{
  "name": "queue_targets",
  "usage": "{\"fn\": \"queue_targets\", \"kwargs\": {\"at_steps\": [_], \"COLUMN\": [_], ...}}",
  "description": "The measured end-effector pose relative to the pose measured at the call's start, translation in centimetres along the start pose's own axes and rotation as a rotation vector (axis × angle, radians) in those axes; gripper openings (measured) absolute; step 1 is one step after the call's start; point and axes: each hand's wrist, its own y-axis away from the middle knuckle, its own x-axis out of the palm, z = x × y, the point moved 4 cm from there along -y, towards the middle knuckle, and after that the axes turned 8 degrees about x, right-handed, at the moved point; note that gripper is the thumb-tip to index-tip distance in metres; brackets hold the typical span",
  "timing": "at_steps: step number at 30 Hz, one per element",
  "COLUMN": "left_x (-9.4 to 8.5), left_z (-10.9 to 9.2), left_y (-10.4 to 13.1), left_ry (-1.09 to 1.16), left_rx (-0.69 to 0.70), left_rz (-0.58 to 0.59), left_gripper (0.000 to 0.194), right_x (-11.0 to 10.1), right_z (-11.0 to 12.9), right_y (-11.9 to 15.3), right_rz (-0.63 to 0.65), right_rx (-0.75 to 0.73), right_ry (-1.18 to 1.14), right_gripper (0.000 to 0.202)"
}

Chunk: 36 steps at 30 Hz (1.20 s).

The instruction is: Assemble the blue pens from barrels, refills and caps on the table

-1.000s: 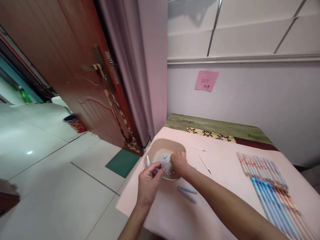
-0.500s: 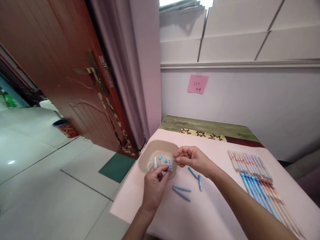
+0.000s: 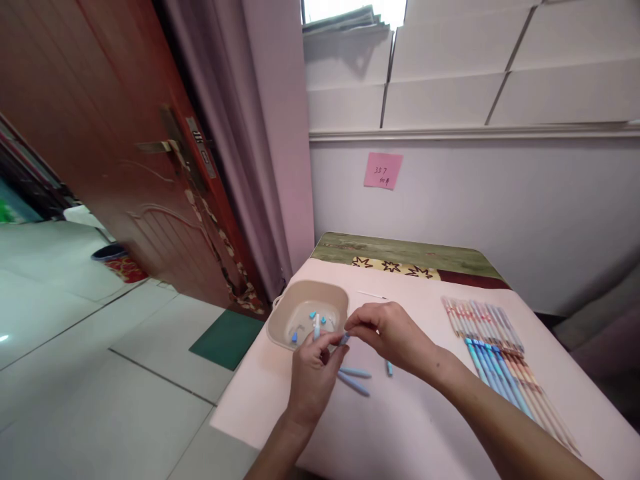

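Note:
My left hand (image 3: pixel 313 377) is closed over the basin's near edge. It grips a light blue pen piece (image 3: pixel 317 328) with a white tip, standing upright, and a short blue pen tube (image 3: pixel 345 339) pinched between thumb and finger. My right hand (image 3: pixel 387 328) is closed in a pinch at the upper end of that tube; whatever its fingertips hold is too small to make out. Inside the beige basin (image 3: pixel 280 313) are small blue pieces (image 3: pixel 295 338) and clear bits. Two blue pen barrels (image 3: pixel 355 383) lie on the table beside my left hand, and a teal pen part (image 3: pixel 389 369) lies below my right wrist.
A thin pen refill (image 3: pixel 373 295) lies behind my right hand. Rows of blue and brown pens (image 3: pixel 500 373) and pale pens (image 3: pixel 480 323) lie at the right on the pink-covered table (image 3: pixel 415 427). A pink note (image 3: pixel 383 171) hangs on the wall; a red-brown door (image 3: pixel 115 147) stands at left.
My right hand has come down and left to touch the tube in my left hand. A refill behind it and a blue piece in the basin now show. The view has shifted slightly right.

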Motion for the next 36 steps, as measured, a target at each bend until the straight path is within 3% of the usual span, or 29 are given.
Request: {"fn": "queue_targets", "kwargs": {"at_steps": [4, 8, 11, 14, 19, 22, 28, 33, 36], "left_x": [0.3, 0.5, 0.5, 0.9, 1.3, 1.3, 1.4, 1.8, 1.5], "left_z": [-0.5, -0.5, -0.2, 0.0, -0.3, -0.7, -2.8, -3.1, -2.7], "left_y": [-0.1, 0.0, 0.2, 0.3, 0.2, 0.3, 1.0, 1.4, 1.5], "left_ry": [0.051, 0.147, 0.217, 0.299, 0.358, 0.270, 0.008, 0.058, 0.117], "left_rx": [-0.036, -0.118, -0.191, -0.233, -0.237, -0.235, 0.011, -0.054, -0.086], "left_rz": [0.012, -0.022, -0.066, -0.091, -0.152, -0.089, 0.171, 0.371, 0.339], "left_gripper": [0.017, 0.018, 0.023, 0.027, 0.027, 0.032, 0.042, 0.045, 0.047], "right_x": [-0.2, 0.0, 2.4, 6.2, 9.9, 10.5, 9.8, 8.3, 8.1], "right_z": [0.0, -1.8, -3.5, -3.9, -3.4, -3.8, -6.7, -8.8, -9.0], "right_y": [0.3, 1.6, 3.1, 4.0, 4.2, 4.5, 5.5, 5.5, 5.3], "right_rz": [-0.007, -0.146, -0.183, -0.123, -0.289, -0.370, -0.396, -0.414, -0.421], "right_rx": [0.015, 0.164, 0.252, 0.262, 0.252, 0.311, 0.548, 0.602, 0.631], "right_ry": [-0.013, -0.376, -0.778, -1.025, -1.300, -1.377, -1.853, -2.007, -2.008], "right_gripper": [0.018, 0.021, 0.021, 0.031, 0.025, 0.021, 0.026, 0.029, 0.028]}}
